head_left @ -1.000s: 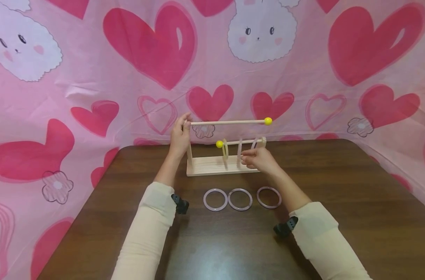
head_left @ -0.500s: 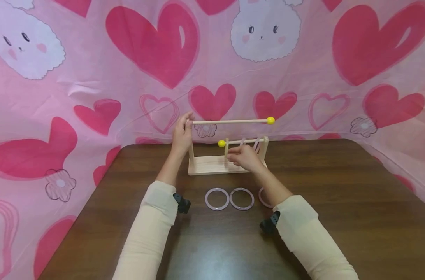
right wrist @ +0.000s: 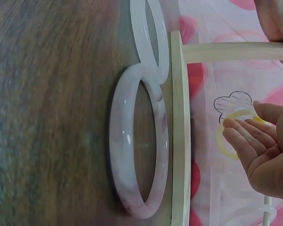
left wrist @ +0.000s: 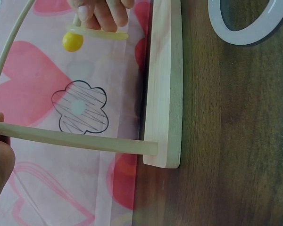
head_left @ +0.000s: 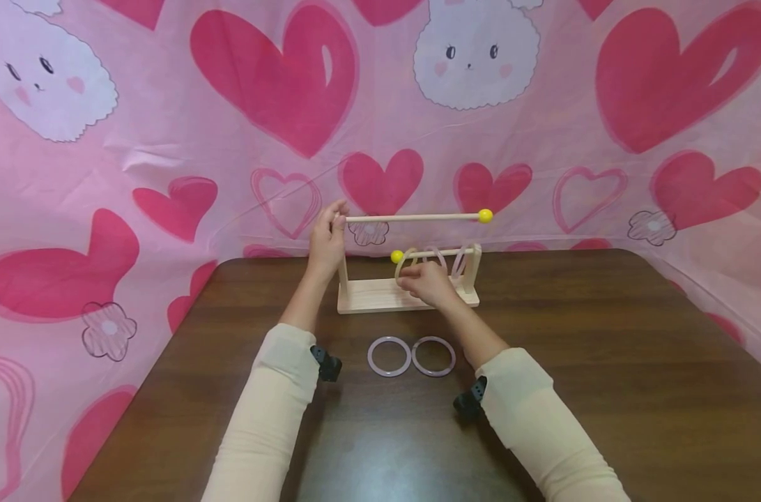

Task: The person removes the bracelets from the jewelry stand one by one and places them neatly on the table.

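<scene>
A wooden bangle stand (head_left: 371,296) has two level rods, each tipped with a yellow ball. My left hand (head_left: 327,244) grips the top of its left post, where the upper rod begins. A pale yellow bangle (head_left: 398,268) hangs on the lower rod near the ball end. My right hand (head_left: 429,282) pinches it between thumb and fingers; the left wrist view also shows these fingers on the yellow bangle (left wrist: 99,34). Farther right along that rod hang pale lilac bangles (head_left: 459,262), partly behind the right hand.
On the brown table (head_left: 261,404), in front of the stand, lie two lilac bangles, a left one (head_left: 371,356) and a right one (head_left: 452,357), side by side. A pink heart-patterned cloth (head_left: 380,125) hangs behind the table.
My right hand has moved left from a lilac bangle to the yellow one, which is now turned. The right forearm now covers a third table bangle. My left hand stays put.
</scene>
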The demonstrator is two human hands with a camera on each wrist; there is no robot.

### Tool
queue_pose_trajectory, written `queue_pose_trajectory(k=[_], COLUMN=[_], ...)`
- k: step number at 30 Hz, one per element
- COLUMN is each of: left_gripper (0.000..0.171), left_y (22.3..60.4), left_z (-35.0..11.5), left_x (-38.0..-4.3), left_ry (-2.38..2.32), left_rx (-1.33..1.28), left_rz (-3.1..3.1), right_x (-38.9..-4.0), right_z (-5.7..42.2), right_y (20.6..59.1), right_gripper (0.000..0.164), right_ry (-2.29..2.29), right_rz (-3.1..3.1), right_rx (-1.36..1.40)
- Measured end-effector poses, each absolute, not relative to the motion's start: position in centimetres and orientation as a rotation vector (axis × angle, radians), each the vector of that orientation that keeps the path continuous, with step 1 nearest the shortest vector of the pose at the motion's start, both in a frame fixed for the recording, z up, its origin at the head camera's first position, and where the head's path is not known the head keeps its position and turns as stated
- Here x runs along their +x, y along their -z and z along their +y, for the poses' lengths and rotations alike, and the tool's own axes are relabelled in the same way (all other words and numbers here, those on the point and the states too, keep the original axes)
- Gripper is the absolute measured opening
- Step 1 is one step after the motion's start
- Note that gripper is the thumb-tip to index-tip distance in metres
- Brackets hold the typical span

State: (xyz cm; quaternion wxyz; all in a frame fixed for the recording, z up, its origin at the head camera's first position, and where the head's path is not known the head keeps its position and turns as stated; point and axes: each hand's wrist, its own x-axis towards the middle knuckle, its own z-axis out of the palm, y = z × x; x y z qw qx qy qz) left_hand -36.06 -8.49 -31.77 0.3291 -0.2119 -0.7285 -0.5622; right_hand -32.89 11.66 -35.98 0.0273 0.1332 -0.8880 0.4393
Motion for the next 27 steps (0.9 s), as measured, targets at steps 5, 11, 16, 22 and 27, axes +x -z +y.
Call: queue_pose_trajectory(k=[5, 11, 16, 22, 27], left_gripper=[0.03, 0.031, 0.032, 0.031, 0.032], left_y=[31.78, 31.82, 31.86, 31.81, 31.81], left_z=[-8.48, -8.49, -8.54, -8.53, -8.46], left_x=[-36.05, -36.08, -36.14, -36.05, -36.01], left_ry=[1.473, 1.48, 1.482, 1.483, 1.494], left_rx=[-0.552, -0.553, -0.558, -0.555, -0.544], left_rz=[-1.911, -1.916, -1.914, -1.919, -1.932], right_x=[-32.78, -32.73, -32.79, -32.95, -33.12], right_z=[11.4, 11.6, 11.69, 11.35, 11.1], right_y=[35.94, 36.12, 36.28, 36.32, 36.37], right_gripper=[0.029, 0.021, 0.02, 0.026, 0.022], right_ry=[-1.317, -1.467, -1.444, -1.226, -1.157], right_rz=[-2.708, -2.581, -2.573, -2.586, -2.563], right_rx=[0.373, 0.33, 0.293, 0.249, 0.174])
